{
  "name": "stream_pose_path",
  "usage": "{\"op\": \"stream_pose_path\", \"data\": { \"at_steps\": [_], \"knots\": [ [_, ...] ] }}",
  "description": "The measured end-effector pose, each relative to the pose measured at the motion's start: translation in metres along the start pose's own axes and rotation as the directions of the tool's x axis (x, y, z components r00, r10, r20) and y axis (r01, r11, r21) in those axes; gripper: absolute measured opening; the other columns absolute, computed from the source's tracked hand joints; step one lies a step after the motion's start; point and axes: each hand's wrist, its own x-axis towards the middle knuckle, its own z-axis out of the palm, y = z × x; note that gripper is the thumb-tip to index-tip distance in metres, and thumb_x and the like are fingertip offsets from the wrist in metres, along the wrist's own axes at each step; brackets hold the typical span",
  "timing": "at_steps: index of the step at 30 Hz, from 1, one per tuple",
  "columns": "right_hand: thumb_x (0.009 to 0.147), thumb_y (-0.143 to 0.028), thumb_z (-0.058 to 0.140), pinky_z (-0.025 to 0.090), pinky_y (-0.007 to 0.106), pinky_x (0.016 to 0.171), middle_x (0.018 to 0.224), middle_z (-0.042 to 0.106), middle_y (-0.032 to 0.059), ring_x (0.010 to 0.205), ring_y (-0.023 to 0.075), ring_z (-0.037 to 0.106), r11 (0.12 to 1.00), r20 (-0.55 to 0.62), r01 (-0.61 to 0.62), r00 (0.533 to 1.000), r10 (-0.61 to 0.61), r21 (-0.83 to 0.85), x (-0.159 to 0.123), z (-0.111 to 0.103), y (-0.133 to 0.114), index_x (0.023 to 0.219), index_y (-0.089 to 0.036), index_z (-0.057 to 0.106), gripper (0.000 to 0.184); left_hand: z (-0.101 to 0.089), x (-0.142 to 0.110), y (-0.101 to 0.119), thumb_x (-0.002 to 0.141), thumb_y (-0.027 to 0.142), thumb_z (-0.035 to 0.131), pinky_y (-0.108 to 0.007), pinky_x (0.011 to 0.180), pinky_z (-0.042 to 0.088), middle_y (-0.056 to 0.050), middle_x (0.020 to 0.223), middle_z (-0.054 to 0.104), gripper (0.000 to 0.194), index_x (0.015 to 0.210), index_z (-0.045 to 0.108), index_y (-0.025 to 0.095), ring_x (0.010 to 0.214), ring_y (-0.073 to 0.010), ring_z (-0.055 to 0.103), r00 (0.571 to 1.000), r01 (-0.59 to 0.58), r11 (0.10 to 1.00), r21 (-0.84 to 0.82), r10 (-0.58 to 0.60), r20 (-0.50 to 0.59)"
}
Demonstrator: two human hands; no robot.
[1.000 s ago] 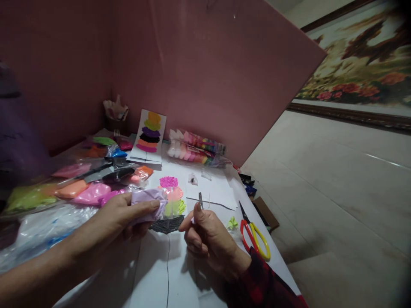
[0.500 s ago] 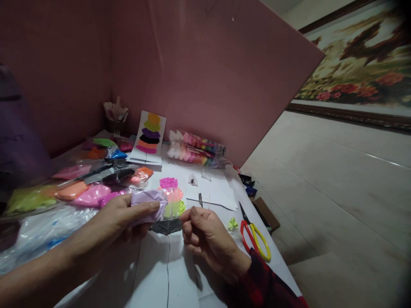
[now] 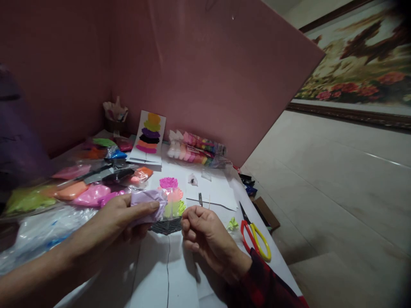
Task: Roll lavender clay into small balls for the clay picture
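Note:
My left hand (image 3: 123, 214) is closed on a clear bag of lilac modelling clay (image 3: 145, 198), thumb on top. The bag's see-through end reaches right, over a sheet of paper (image 3: 150, 269). On that sheet are a magenta clay patch (image 3: 168, 182), a coral one, a lime one (image 3: 182, 207) and a black one (image 3: 167, 226), with a thin dark line running down. My right hand (image 3: 205, 233) is pinched just right of the lime and black patches. Whatever sits between its fingertips is too small or hidden to make out.
Scissors (image 3: 255, 235) with red and yellow handles lie right, beside a lime clay scrap (image 3: 232, 223). Bagged clays (image 3: 93, 194) crowd the left. A sample card (image 3: 148, 134) and clay packs (image 3: 195, 149) are behind. A pink panel (image 3: 205, 77) rises at the back.
My right hand's fingers have shifted very slightly, still pinched. My left hand and the bag of lilac clay stay almost in place.

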Motion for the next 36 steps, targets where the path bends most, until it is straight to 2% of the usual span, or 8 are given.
{"op": "stream_pose_path", "data": {
  "at_steps": [4,8,11,16,20,27,31,36],
  "knots": [
    [0.070,-0.023,0.075,0.026,0.015,0.041,0.063,0.052,-0.0038,0.047,0.0040,0.036,1.000,0.009,0.022,1.000,-0.022,0.000,0.000,-0.001,0.000,0.088,-0.015,0.059,0.025,0.000,-0.002,0.001,0.072,0.045,0.069,-0.021,0.043,0.020,0.004,0.048,0.046,0.034,0.060,0.052,0.017,0.045,-0.0084,0.032,1.000,-0.022,0.999,0.025,0.022,0.013],
    [0.081,-0.050,0.063,0.018,0.017,0.040,0.055,0.039,-0.0077,0.043,0.0040,0.025,0.981,0.019,0.087,0.996,-0.085,-0.176,-0.002,0.001,0.003,0.088,-0.017,0.058,0.034,0.001,-0.003,0.001,0.070,0.043,0.072,-0.020,0.044,0.023,0.005,0.050,0.046,0.032,0.062,0.054,0.017,0.047,-0.0085,0.034,0.999,-0.029,0.999,-0.014,0.029,0.021],
    [0.076,-0.053,0.068,0.024,0.018,0.045,0.058,0.040,-0.0069,0.049,0.0052,0.030,0.907,0.062,0.220,0.975,-0.212,-0.360,-0.004,0.003,0.008,0.088,-0.016,0.058,0.040,0.004,-0.003,-0.001,0.067,0.046,0.072,-0.020,0.043,0.022,0.004,0.050,0.047,0.032,0.064,0.057,0.018,0.047,-0.0092,0.035,0.999,-0.006,1.000,-0.019,0.007,0.032],
    [0.081,-0.038,0.067,0.033,0.022,0.059,0.068,0.050,-0.0027,0.063,0.0093,0.039,0.731,0.088,0.365,0.917,-0.389,-0.577,-0.004,0.003,0.016,0.078,-0.016,0.059,0.024,0.015,-0.008,-0.001,0.065,0.051,0.071,-0.022,0.043,0.021,0.003,0.050,0.045,0.037,0.059,0.057,0.017,0.045,-0.0102,0.032,0.998,-0.009,1.000,0.001,0.009,0.067],
    [0.084,-0.034,0.063,0.034,0.022,0.059,0.067,0.050,-0.0028,0.062,0.0092,0.040,0.746,0.031,0.409,0.886,-0.463,-0.526,-0.003,0.003,0.017,0.075,-0.016,0.057,0.021,0.018,-0.008,-0.003,0.065,0.049,0.072,-0.023,0.045,0.024,0.004,0.053,0.045,0.035,0.061,0.059,0.016,0.048,-0.0103,0.034,0.991,-0.019,0.999,-0.032,0.023,0.132],
    [0.084,-0.036,0.062,0.021,0.018,0.042,0.053,0.034,-0.0092,0.045,0.0048,0.023,0.819,-0.089,0.428,0.865,-0.494,-0.383,-0.005,-0.001,0.011,0.075,-0.018,0.050,0.023,0.007,0.004,-0.009,0.065,0.053,0.073,-0.021,0.047,0.023,0.003,0.052,0.050,0.041,0.071,0.058,0.015,0.047,-0.0089,0.037,0.964,-0.024,0.984,0.176,-0.024,0.265],
    [0.084,-0.034,0.060,0.014,0.018,0.040,0.051,0.029,-0.0098,0.044,0.0048,0.019,0.863,-0.108,0.420,0.880,-0.463,-0.282,-0.005,-0.003,0.005,0.070,-0.019,0.044,0.026,0.005,0.002,-0.006,0.072,0.057,0.064,-0.020,0.042,0.013,0.008,0.047,0.037,0.043,0.065,0.051,0.017,0.042,-0.0061,0.025,0.995,-0.016,0.999,0.041,0.012,0.094],
    [0.080,-0.030,0.060,0.019,0.019,0.042,0.053,0.034,-0.0079,0.046,0.0053,0.024,0.859,0.013,0.348,0.929,-0.371,-0.375,-0.007,-0.002,0.004,0.066,-0.017,0.046,0.023,-0.001,0.003,-0.001,0.071,0.042,0.070,-0.019,0.044,0.020,0.006,0.056,0.046,0.038,0.100,0.063,0.017,0.047,-0.0077,0.032,0.992,-0.111,0.994,0.014,0.112,-0.055]
  ]
}}
